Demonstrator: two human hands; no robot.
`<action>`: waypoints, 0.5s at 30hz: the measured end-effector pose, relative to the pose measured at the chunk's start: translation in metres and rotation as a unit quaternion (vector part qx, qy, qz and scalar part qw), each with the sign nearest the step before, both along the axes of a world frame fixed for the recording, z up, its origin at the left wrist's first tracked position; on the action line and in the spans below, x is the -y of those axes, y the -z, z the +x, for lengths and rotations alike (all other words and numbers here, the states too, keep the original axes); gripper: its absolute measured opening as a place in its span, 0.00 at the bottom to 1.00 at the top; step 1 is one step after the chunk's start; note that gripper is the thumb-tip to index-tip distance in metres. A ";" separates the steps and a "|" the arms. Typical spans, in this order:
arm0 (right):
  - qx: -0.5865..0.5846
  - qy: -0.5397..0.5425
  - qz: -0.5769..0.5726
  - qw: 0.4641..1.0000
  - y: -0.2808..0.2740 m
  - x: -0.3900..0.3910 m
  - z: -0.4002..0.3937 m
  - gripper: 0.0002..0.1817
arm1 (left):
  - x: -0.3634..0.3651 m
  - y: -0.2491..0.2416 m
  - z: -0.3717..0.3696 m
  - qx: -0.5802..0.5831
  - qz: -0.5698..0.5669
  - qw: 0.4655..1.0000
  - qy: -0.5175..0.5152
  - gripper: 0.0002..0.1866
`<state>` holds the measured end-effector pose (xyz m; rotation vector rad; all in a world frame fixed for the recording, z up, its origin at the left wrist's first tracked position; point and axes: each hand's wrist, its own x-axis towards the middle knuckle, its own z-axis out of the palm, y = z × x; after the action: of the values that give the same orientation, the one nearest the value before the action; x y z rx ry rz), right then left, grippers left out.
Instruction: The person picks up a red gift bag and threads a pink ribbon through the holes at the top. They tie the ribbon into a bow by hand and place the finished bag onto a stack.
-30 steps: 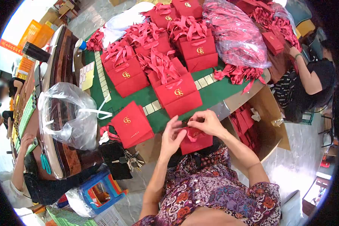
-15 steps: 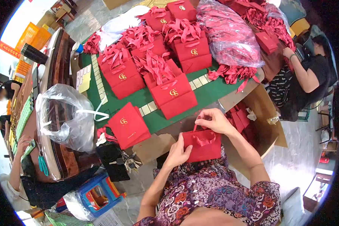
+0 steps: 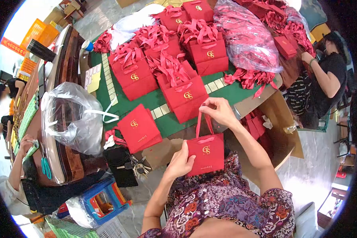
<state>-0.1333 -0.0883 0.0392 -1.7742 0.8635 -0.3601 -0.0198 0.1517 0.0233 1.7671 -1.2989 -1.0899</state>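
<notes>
A small red paper gift bag [image 3: 205, 156] with a gold emblem faces me above my lap. My left hand [image 3: 180, 162] grips its left edge, thumb on the front. Pinched in the fingers of my right hand [image 3: 218, 111] is the bag's red ribbon handle [image 3: 198, 125], pulled up taut over the opening. Left of the bag, a flat stack of red bags [image 3: 139, 129] lies at the table's near edge. Beyond my hands stand bunches of red bags [image 3: 182, 102] with loose ribbon handles heaped on top.
A clear plastic bag [image 3: 73, 119] hangs at the left by a brown table edge. Keys [image 3: 139, 166] lie on a black pouch near the front. An open cardboard box [image 3: 281, 131] holding red bags stands at right. A co-worker [image 3: 325, 75] sits at the far right; another person's hand [image 3: 27, 144] shows at left.
The bag has turned so its emblem front shows. My right hand has risen slightly, drawing the ribbon handle from a loose loop into a taut upright one. The camera view has shifted a little.
</notes>
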 end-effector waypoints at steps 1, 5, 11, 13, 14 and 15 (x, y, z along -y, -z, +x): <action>0.002 -0.001 -0.002 1.000 0.003 0.000 0.001 0.12 | 0.002 0.000 0.002 -0.006 -0.018 1.000 -0.001 0.34; -0.015 -0.015 -0.009 1.000 0.007 -0.005 -0.004 0.13 | 0.001 0.004 0.007 0.004 -0.039 0.999 -0.030 0.28; 0.047 -0.087 -0.206 0.974 -0.044 -0.072 -0.034 0.35 | 0.005 -0.016 0.016 -0.131 -0.102 0.958 -0.235 0.24; 0.012 -0.147 -0.169 0.974 -0.054 -0.102 -0.033 0.47 | 0.010 -0.033 0.012 -0.106 -0.112 0.960 -0.235 0.23; 0.030 -0.143 -0.170 0.975 -0.051 -0.113 -0.032 0.49 | 0.012 -0.044 0.008 -0.144 -0.118 0.950 -0.252 0.23; 0.048 -0.138 -0.171 0.974 -0.044 -0.122 -0.031 0.52 | 0.015 -0.054 0.005 -0.181 -0.124 0.938 -0.267 0.22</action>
<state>-0.1640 0.0336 0.0837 -2.1447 0.4964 -0.4264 -0.0151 0.1371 0.0769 1.5090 -0.6420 -0.8405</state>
